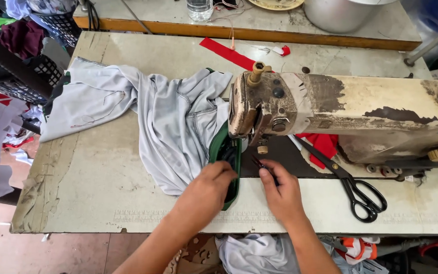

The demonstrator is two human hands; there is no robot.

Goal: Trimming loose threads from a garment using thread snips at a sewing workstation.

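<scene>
A light grey garment with a dark green collar band lies on the worn table, bunched to the left of an old cream sewing machine. My left hand presses on the green band just in front of the needle area. My right hand rests beside it on the machine bed and pinches a small thin dark tool, which points toward the presser foot.
Black-handled scissors lie on the table right of my right hand. Red fabric sits under the machine arm, and a red strip lies farther back. Piles of clothes and baskets stand at the left; a metal pot is behind.
</scene>
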